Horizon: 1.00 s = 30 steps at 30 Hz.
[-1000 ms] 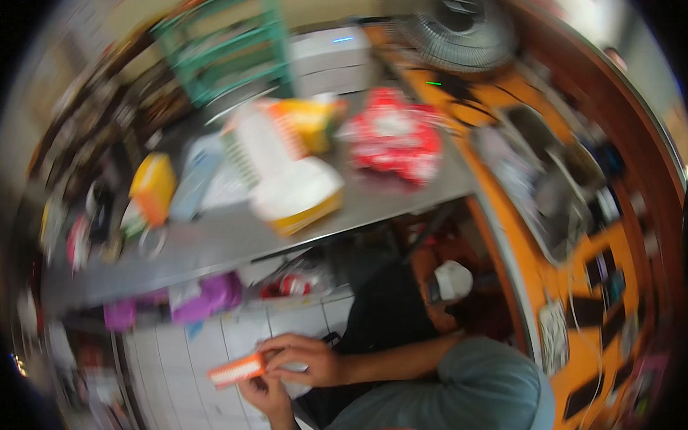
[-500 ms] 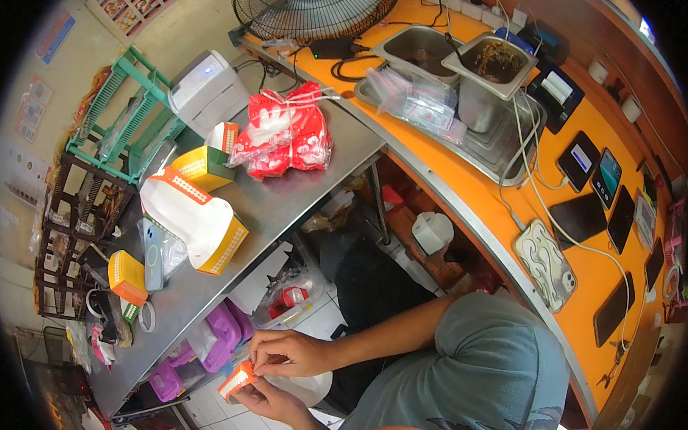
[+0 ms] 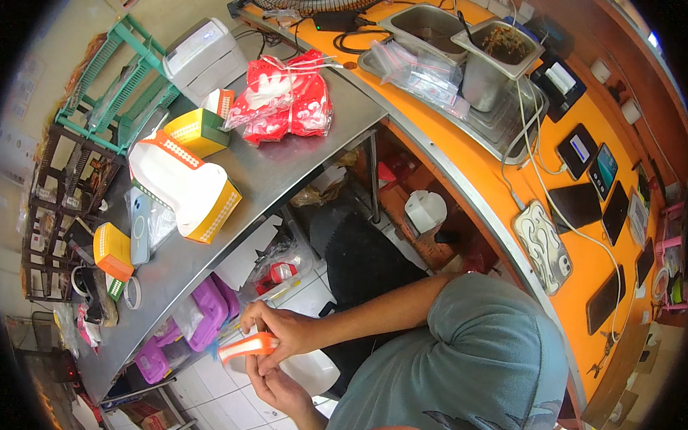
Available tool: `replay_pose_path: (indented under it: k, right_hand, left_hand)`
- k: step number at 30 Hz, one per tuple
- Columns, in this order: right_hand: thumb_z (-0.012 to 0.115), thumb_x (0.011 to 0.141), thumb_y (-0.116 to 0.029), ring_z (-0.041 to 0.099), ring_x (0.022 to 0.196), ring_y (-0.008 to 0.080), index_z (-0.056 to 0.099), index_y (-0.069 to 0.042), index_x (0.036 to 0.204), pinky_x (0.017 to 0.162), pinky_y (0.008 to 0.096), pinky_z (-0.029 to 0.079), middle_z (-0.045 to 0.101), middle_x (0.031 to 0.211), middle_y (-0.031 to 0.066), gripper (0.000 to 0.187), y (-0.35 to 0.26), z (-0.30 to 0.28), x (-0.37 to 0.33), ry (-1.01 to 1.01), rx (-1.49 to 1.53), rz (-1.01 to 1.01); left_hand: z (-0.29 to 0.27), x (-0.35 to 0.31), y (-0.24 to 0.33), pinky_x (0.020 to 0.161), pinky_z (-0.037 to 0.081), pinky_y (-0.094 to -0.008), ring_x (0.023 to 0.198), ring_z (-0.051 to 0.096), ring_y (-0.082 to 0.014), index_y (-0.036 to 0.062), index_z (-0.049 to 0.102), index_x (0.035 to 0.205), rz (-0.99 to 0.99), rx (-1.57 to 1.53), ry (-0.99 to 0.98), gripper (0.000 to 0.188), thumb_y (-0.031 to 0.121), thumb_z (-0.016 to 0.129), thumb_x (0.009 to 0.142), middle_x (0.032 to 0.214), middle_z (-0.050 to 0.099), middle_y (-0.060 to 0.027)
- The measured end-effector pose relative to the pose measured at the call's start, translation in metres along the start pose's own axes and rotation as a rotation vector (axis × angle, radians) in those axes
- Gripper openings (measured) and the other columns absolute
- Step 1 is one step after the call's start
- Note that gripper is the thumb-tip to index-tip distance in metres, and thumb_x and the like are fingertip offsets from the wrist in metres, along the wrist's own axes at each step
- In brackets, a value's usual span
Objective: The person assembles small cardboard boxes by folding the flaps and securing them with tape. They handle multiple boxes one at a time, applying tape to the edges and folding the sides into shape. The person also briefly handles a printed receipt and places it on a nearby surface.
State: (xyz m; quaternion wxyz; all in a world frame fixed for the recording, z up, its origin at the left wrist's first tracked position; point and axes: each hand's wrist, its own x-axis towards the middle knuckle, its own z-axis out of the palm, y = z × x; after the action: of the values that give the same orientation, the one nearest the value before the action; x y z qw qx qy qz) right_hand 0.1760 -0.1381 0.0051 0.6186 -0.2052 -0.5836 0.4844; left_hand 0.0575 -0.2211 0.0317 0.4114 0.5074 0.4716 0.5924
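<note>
A small orange-and-white folded carton (image 3: 248, 348) is held between my two hands, low over the tiled floor. My right hand (image 3: 290, 334) is bent around its near end, with the thumb and fingers closed on it. Below, my left hand (image 3: 285, 391) has its fingers curled up against the carton's lower edge, touching my right fingertips. The carton lies nearly level, showing its narrow orange-edged side. Part of it is hidden by my fingers. Beneath my hands is a white rounded surface (image 3: 316, 372).
On the steel table (image 3: 285, 164) stand an open yellow-and-white carton (image 3: 212, 199), red printed bags (image 3: 291, 99), a grey printer (image 3: 204, 58) and a green rack (image 3: 121, 86). Purple containers (image 3: 208, 316) sit below. Phones (image 3: 544, 248) and metal pans (image 3: 501, 69) lie on the orange counter (image 3: 467, 155).
The carton has turned from a slant to nearly level and come up slightly. My right hand has shifted its grip onto the near end. The view has shifted a little.
</note>
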Motion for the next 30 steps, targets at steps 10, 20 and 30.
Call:
replay_pose_path:
  k: [10, 20, 30]
  right_hand:
    - [0.084, 0.08, -0.029, 0.062, 0.059, 0.0155, 0.063, -0.004, 0.075, 0.054, 0.033, 0.045, 0.06, 0.062, 0.0065, 0.034, -0.007, -0.053, 0.017, -0.175, -0.375, 0.234]
    - [0.086, 0.076, -0.04, 0.058, 0.048, 0.0128, 0.059, -0.008, 0.07, 0.045, 0.0338, 0.042, 0.06, 0.058, 0.005, 0.043, -0.015, -0.023, 0.015, -0.18, -0.339, 0.376]
    - [0.083, 0.072, -0.043, 0.052, 0.121, 0.0345, 0.059, -0.008, 0.128, 0.104, 0.048, 0.036, 0.062, 0.124, 0.0101, 0.07, -0.13, -0.05, 0.128, -0.003, -1.358, -0.408]
  left_hand:
    - [-0.094, 0.026, 0.018, 0.089, 0.048, -0.0358, 0.101, 0.06, -0.0205, 0.001, 0.059, 0.125, -0.138, 0.471, -0.36, 0.036, 0.017, 0.066, 0.094, 0.113, 0.066, -0.0114]
    - [-0.038, 0.018, -0.038, 0.086, 0.049, -0.0325, 0.096, 0.06, -0.0175, -0.0037, 0.059, 0.122, -0.063, 0.293, -0.003, 0.029, 0.011, 0.056, 0.097, 0.107, 0.065, -0.0104]
    - [-0.07, 0.006, -0.025, 0.066, 0.047, -0.0237, 0.073, 0.056, -0.0049, -0.0001, 0.063, 0.105, -0.242, 0.015, 0.263, 0.021, 0.02, 0.058, 0.102, 0.085, 0.064, 0.0018]
